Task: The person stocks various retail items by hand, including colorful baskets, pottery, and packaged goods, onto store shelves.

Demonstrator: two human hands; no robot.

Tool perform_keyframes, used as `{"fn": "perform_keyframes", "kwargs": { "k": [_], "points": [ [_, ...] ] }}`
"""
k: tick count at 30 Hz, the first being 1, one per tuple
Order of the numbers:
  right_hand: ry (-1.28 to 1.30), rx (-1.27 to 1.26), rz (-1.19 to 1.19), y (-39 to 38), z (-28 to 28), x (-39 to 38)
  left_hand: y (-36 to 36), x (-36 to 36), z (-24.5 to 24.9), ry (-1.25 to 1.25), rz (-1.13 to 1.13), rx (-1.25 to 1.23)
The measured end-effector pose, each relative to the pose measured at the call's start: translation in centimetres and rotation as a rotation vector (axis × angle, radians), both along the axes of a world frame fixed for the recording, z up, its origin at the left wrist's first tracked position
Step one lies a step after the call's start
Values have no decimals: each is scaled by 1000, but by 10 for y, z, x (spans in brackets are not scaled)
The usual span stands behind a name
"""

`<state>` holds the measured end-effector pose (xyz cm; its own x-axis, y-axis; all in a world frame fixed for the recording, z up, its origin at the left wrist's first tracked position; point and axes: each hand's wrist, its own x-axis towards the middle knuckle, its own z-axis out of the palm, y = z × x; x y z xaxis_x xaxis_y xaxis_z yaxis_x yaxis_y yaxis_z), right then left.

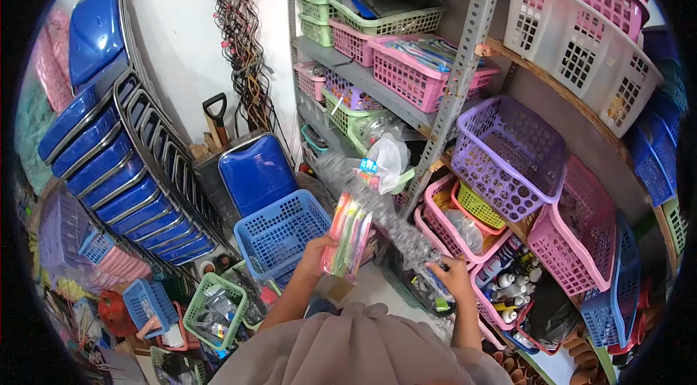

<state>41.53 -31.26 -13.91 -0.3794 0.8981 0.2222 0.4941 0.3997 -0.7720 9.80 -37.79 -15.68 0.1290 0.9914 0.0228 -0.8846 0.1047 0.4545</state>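
My left hand (314, 254) is closed on the edge of a clear pack of long, brightly coloured sticks (348, 235), pink, green, yellow and orange. What the sticks are, I cannot make out. To the right, my right hand (454, 277) has its fingers closed around the lower end of a long, crinkled grey strip (396, 222). That strip runs up and leftward past the pack, toward the shelf. Just behind the pack is a small packet with a blue top (369, 166). A blue basket (282, 232) sits beside my left hand on a blue chair.
Metal shelving (457, 58) with pink, green and white baskets rises ahead and to the right. A purple basket (508, 156) and a pink basket of bottles (501, 283) lie near my right arm. Stacked blue chairs (138, 189) and a green basket (215, 310) are on the left.
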Motion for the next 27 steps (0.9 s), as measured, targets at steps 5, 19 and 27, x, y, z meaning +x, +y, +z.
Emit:
{"fn": "perform_keyframes", "kwargs": {
  "k": [5, 19, 27],
  "points": [
    [-98, -70, 161, 22, -25, -2, 6, -26, -28, -54, 183, -86],
    [-111, -198, 203, 54, 7, -101, 61, -109, -81, -195, 265, 44],
    [-73, -181, 337, 85, 18, -166, 67, -144, -6, -353, 210, -25]
  ]
}}
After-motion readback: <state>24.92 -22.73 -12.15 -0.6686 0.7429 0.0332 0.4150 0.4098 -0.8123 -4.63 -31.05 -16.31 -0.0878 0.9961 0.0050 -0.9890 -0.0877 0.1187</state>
